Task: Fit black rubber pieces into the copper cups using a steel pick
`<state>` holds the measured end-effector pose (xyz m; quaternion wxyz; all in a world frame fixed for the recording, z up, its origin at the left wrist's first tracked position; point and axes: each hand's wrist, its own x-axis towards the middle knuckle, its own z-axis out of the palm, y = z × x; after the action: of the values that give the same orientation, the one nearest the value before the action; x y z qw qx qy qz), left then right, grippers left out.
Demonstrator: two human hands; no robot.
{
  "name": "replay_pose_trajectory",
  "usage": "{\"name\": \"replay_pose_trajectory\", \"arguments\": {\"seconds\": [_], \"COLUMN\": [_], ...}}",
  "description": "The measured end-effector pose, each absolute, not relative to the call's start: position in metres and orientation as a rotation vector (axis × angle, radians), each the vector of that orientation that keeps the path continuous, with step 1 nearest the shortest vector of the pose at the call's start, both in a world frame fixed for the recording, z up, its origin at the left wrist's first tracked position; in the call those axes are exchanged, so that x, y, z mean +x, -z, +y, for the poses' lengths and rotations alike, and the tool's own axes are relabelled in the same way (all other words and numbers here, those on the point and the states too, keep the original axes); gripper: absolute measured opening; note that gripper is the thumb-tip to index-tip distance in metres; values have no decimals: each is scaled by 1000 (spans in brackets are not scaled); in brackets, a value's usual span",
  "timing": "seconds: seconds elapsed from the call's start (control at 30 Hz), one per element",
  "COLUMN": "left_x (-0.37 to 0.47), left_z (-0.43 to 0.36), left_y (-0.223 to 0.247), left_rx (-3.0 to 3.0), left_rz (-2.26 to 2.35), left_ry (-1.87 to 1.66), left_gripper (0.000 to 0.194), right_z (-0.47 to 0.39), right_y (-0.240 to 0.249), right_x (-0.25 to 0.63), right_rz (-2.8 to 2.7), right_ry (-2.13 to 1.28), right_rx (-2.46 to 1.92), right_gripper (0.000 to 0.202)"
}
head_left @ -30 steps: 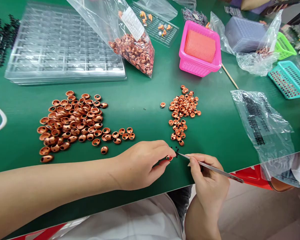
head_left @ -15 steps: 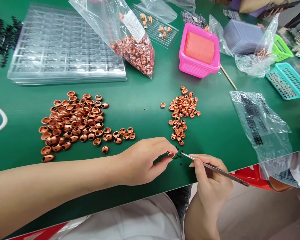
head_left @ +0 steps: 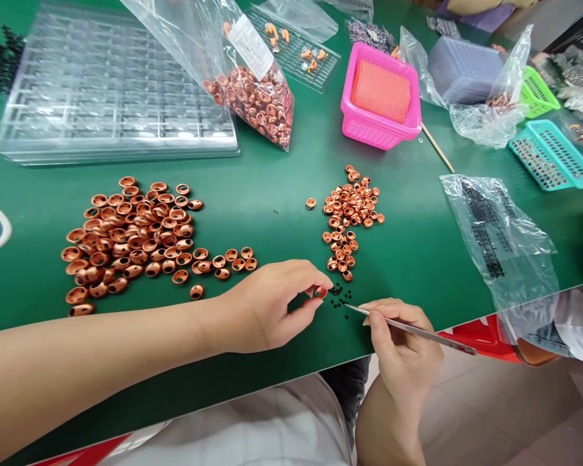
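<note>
My left hand (head_left: 276,304) pinches a copper-coloured ring-like piece (head_left: 321,293) between thumb and fingers, close above the green table. Metal tweezers (head_left: 418,329) are held in my right hand (head_left: 403,343), their tips beside several tiny black pieces (head_left: 339,298) on the table. Whether the tips hold one of these is too small to tell. Beyond the hands lies a pile of small copper pieces (head_left: 354,204). A bigger pile of copper pieces (head_left: 136,226) spreads at the left, past my left forearm.
Clear plastic trays (head_left: 116,90) and a bag of copper parts (head_left: 267,103) lie at the back left. Behind the small pile stands a pink basket (head_left: 381,126). To the right are a bag with black parts (head_left: 490,226) and a turquoise basket (head_left: 554,155).
The whole view has shifted slightly. The tweezer tips have drawn back a little from the copper piece in my left hand, and more of the black pieces show.
</note>
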<state>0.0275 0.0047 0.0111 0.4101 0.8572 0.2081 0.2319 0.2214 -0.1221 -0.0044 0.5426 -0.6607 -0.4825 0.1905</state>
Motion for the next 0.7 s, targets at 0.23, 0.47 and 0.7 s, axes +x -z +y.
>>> {"name": "replay_pose_trajectory", "arguments": {"seconds": [0.23,0.47,0.7], "left_x": [29,28,29], "left_z": [6,6,7], "left_y": [-11,-10,-10], "left_rx": [2131,2094,2082], "left_rz": [535,542,559], "left_ry": [-576,-574,-558], "left_gripper": [19,20,20], "right_z": [-121,-120,-120], "right_y": [9,9,10], "right_x": [220,219,217], "right_rz": [-1317,-1362,-1290], "right_ry": [-455,-461,-424], "right_rx": [-1523,-1531,-1496], "right_gripper": [22,23,19]}}
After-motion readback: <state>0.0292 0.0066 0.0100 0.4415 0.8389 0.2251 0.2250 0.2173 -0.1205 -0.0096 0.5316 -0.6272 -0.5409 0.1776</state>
